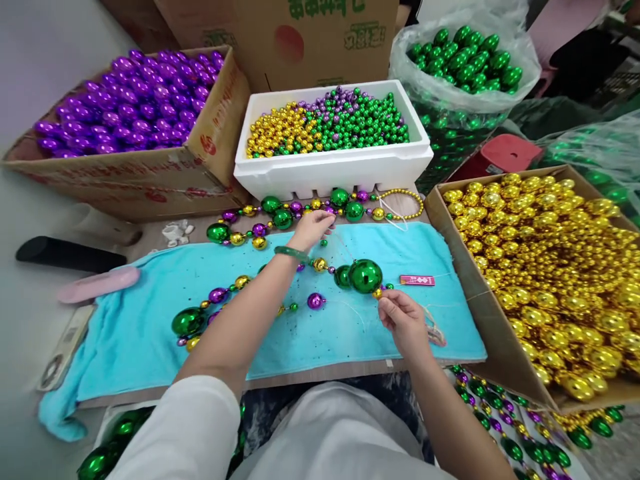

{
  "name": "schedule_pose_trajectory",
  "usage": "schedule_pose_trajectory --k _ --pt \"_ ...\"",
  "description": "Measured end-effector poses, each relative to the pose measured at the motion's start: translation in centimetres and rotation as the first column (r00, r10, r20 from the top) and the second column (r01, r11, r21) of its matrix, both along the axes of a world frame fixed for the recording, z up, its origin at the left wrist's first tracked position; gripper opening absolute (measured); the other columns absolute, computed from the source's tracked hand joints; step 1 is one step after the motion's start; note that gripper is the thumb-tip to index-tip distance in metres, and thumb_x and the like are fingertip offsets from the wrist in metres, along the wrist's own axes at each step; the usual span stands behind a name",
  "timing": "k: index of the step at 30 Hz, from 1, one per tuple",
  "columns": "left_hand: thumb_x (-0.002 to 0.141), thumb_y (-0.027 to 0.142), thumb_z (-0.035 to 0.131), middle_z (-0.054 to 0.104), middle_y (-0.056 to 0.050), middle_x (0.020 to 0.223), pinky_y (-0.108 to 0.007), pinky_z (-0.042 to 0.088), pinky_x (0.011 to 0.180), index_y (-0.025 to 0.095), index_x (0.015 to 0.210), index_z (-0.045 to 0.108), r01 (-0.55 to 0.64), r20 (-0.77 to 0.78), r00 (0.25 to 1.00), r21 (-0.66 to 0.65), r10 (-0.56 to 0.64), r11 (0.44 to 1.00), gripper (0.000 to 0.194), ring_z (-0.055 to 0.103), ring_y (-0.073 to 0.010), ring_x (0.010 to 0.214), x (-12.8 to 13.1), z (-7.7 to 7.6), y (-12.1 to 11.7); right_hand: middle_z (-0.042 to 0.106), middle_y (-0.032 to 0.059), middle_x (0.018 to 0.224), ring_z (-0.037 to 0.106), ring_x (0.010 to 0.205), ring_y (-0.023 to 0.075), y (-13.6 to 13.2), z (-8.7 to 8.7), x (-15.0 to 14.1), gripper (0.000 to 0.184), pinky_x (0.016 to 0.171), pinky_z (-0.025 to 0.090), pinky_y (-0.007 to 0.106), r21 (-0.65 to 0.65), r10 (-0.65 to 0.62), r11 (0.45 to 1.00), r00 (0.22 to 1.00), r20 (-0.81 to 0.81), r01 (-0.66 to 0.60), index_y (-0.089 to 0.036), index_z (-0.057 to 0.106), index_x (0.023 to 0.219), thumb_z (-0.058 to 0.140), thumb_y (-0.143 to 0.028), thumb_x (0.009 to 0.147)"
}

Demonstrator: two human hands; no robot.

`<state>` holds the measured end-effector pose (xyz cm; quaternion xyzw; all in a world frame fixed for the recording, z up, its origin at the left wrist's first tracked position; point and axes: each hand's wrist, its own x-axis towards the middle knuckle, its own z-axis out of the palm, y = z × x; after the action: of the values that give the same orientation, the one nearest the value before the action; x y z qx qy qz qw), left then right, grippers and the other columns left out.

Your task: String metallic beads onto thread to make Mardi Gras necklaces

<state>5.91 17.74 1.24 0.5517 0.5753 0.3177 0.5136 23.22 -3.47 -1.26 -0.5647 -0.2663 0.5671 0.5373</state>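
Observation:
My left hand [314, 230], a green bangle on its wrist, is raised over the blue towel [150, 360] with its fingers pinched. From them a thin, pale thread seems to run down towards a large shiny green bead [366, 276]. My right hand [403, 320] pinches the strand at a small gold bead [377, 293] just below that green one. The bead strand stretches left, partly hidden under my left forearm, to another large green bead [188, 322]. A loose purple bead [315, 301] with thread lies between my arms. Behind my left hand rests another bead strand [283, 219].
A white foam box [330, 175] of small mixed beads stands at the back. Cardboard boxes hold purple beads [145, 107] at left and gold beads [565, 267] at right. A bag of green beads [465, 63] is behind. A pink packet [417, 281] lies on the towel.

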Motion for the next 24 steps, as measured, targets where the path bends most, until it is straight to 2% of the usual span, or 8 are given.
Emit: schedule_pose_trajectory --k 1,3,5,8,13,18,24 --pt "0.084 0.026 0.063 0.069 -0.006 0.079 -0.027 0.048 0.066 0.017 0.088 0.068 0.006 0.176 0.984 -0.075 0.008 0.997 0.011 0.063 -0.0156 0.071 -0.5 0.7 -0.9 0.053 -0.0029 0.052 0.042 0.046 0.008 0.2 0.2 0.0 0.033 0.042 0.03 0.02 0.012 -0.018 1.0 1.0 0.021 0.018 -0.018 0.064 0.08 0.074 -0.047 0.07" --pt "0.086 0.029 0.062 0.07 -0.006 0.083 -0.023 0.048 0.061 0.016 0.097 0.068 0.054 0.518 0.853 -0.212 0.065 0.976 0.018 0.064 -0.0123 0.068 -1.5 2.2 -3.0 0.053 -0.0028 0.052 0.042 0.046 0.0083 0.4 0.5 -0.2 0.031 0.043 0.032 0.021 0.035 -0.032 0.999 0.998 0.058 0.03 -0.018 0.064 0.079 0.073 -0.046 0.071" --pt "0.086 0.028 0.065 0.07 -0.005 0.082 -0.021 0.049 0.061 0.015 0.098 0.068 0.085 0.665 0.737 -0.27 0.122 0.959 0.018 0.065 -0.0115 0.069 -2.6 3.3 -4.9 0.053 -0.003 0.051 0.042 0.046 0.0083 0.6 0.8 -0.6 0.029 0.044 0.033 0.022 0.051 -0.023 0.999 0.997 0.075 0.019 -0.018 0.064 0.078 0.073 -0.045 0.071" --pt "0.087 0.027 0.064 0.07 -0.005 0.08 -0.021 0.05 0.06 0.014 0.095 0.068 0.062 0.703 0.688 -0.305 0.181 0.95 0.016 0.066 -0.0111 0.068 -3.9 4.1 -6.9 0.053 -0.003 0.051 0.043 0.046 0.0085 0.7 1.2 -1.3 0.027 0.044 0.034 0.022 0.061 0.022 0.998 0.994 0.107 -0.028 -0.018 0.065 0.078 0.072 -0.044 0.072" --pt "0.088 0.027 0.063 0.071 -0.005 0.08 -0.021 0.051 0.058 0.014 0.093 0.066 -0.011 0.704 0.662 -0.334 0.257 0.942 0.014 0.065 -0.0106 0.065 -5.2 4.2 -7.9 0.052 -0.0031 0.048 0.042 0.043 0.0088 0.6 1.4 -2.4 0.029 0.042 0.032 0.022 0.064 0.089 0.993 0.982 0.165 -0.1 -0.018 0.066 0.076 0.071 -0.046 0.071" --pt "0.085 0.027 0.067 0.071 -0.005 0.08 -0.021 0.051 0.058 0.014 0.094 0.066 -0.021 0.719 0.651 -0.302 0.242 0.953 0.016 0.066 -0.0106 0.066 -5.9 4.2 -8.5 0.053 -0.0032 0.048 0.042 0.043 0.0086 0.4 1.6 -2.8 0.027 0.042 0.032 0.022 0.059 0.083 0.994 0.98 0.181 -0.095 -0.017 0.066 0.077 0.071 -0.044 0.071" --pt "0.077 0.028 0.075 0.071 -0.004 0.083 -0.021 0.049 0.059 0.015 0.093 0.065 -0.064 0.693 0.693 -0.213 0.198 0.975 0.023 0.065 -0.0102 0.068 -6.3 4.3 -9.1 0.052 -0.003 0.048 0.042 0.043 0.0087 0.2 2.0 -3.1 0.028 0.042 0.032 0.022 0.055 0.085 0.994 0.975 0.206 -0.098 -0.017 0.066 0.076 0.071 -0.044 0.071"
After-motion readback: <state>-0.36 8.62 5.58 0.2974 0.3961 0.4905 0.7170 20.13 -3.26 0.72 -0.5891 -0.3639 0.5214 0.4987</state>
